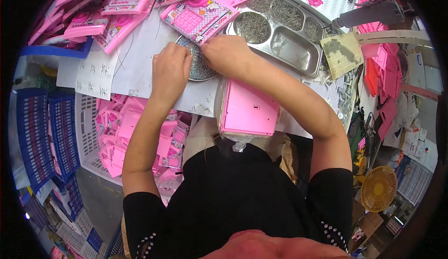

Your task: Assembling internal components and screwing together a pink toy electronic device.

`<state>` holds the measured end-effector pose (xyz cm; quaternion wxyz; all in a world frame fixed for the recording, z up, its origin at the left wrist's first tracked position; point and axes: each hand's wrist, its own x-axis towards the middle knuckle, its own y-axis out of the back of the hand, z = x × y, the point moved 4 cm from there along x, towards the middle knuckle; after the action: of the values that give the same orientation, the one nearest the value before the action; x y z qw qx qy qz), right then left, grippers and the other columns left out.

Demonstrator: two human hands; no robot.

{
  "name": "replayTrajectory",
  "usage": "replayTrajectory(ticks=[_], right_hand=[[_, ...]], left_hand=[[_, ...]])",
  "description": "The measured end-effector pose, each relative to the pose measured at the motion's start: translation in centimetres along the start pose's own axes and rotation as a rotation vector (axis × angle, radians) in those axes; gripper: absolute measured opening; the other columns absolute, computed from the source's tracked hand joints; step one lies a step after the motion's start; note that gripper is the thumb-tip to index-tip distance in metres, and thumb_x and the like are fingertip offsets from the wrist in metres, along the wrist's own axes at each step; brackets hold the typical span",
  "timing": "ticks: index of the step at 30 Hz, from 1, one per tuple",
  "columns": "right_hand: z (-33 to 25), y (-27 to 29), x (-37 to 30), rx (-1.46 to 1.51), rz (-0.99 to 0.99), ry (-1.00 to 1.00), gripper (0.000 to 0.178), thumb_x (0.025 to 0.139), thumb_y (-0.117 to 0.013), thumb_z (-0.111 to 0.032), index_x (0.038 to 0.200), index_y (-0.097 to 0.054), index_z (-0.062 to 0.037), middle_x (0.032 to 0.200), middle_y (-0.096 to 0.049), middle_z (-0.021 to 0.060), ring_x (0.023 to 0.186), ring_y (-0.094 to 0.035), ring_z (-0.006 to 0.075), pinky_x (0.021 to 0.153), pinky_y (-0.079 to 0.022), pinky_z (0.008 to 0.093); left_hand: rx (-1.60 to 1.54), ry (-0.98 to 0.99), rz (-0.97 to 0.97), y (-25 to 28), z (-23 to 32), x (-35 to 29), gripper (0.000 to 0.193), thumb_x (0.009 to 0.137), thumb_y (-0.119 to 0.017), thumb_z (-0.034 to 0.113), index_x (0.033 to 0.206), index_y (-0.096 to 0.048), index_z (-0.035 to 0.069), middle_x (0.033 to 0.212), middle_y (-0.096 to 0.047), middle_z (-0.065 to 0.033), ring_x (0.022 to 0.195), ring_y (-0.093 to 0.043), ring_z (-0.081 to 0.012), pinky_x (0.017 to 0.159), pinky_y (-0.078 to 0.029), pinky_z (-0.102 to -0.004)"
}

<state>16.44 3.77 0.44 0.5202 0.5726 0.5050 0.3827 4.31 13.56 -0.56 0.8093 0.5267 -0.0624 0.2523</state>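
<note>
My left hand (171,68) is curled, with its fingertips down at the left side of a round dish (199,64) of small shiny metal pieces. My right hand (227,54) is bent closed at the dish's right side. What either hand pinches, if anything, is hidden behind the fingers. Just beyond my right hand lies a pink plastic panel (189,20) with a printed keypad, its near corner close to my fingers. Under my right forearm, at the table's front edge, sits a stack topped by a plain pink plastic panel (249,107).
A steel compartment tray (313,68) holds small metal parts, with an electric screwdriver (368,14) to its right. Pink panels pile up in a blue-edged bin (56,49) at the far left. A white crate (88,140) of pink parts stands below the table.
</note>
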Motion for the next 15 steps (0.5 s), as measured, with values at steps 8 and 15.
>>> replayTrajectory(ticks=[8,15], right_hand=[[-0.1,1.5,0.9,0.038,-0.027,-0.015,0.016,0.084,-0.063,-0.011,0.090,-0.077,-0.0058,0.094,-0.076,0.0156,0.088,-0.075,0.0325,0.073,-0.060,0.0459],[4.6,4.7,-6.8,0.312,0.491,-0.105,0.016,0.094,-0.063,-0.018,0.093,-0.065,-0.0024,0.084,-0.067,0.0158,0.080,-0.067,0.0362,0.071,-0.052,0.0445]], left_hand=[[-0.031,0.002,0.002,-0.1,-0.9,1.3,0.013,0.094,-0.067,0.016,0.094,-0.063,0.003,0.085,-0.065,-0.0122,0.078,-0.064,-0.0339,0.070,-0.047,-0.0444],[-0.695,0.393,-0.058,1.0,0.8,-1.5,0.012,0.091,-0.072,0.006,0.099,-0.072,-0.002,0.090,-0.073,-0.0076,0.073,-0.066,-0.0125,0.064,-0.053,-0.0291]])
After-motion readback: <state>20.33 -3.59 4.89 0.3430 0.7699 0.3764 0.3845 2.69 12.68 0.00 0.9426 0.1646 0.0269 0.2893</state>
